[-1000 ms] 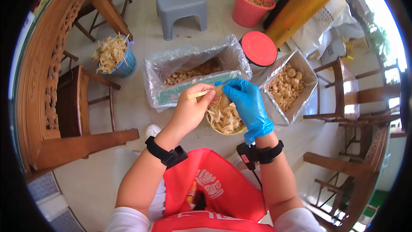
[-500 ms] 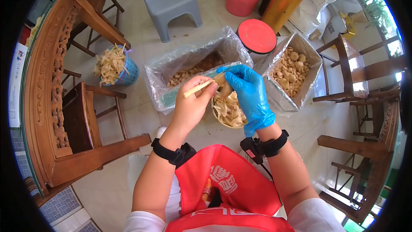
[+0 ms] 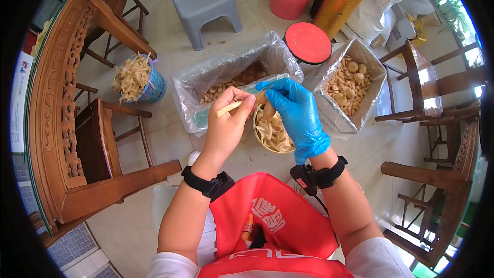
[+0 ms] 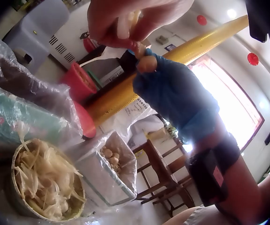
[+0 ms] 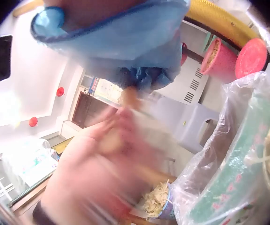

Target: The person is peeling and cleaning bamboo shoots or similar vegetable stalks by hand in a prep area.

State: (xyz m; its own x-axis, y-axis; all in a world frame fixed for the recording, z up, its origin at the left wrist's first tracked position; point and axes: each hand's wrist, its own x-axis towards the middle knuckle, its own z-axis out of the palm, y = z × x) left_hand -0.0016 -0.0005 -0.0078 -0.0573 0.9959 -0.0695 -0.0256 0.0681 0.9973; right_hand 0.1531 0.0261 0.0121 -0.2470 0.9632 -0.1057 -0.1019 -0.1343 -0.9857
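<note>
My bare left hand [image 3: 230,123] pinches a pale, stick-like handle [image 3: 228,109] between thumb and fingers; its far end is hidden by the fingers. My right hand [image 3: 296,110], in a blue glove, grips a smooth light-brown lump [image 4: 147,64]. Both hands meet at the lump, the bare fingertips right at its upper end. Motion blurs the left hand in the right wrist view. Below the hands stands a round tub [image 4: 15,187] holding thin, pale peelings [image 4: 46,183].
A plastic-lined box [image 3: 185,90] with brown pieces and a green flap lies ahead. Right of it are a red-lidded container [image 3: 309,44] and a lined box [image 3: 378,90] of lumps. A blue basket [image 3: 154,88] of peelings stands left. A grey stool [image 3: 203,7] and wooden chairs stand around.
The head view has shifted and turned slightly since a second ago. In the last half second the left hand and handle moved slightly left, while the right hand kept hold of the lump.
</note>
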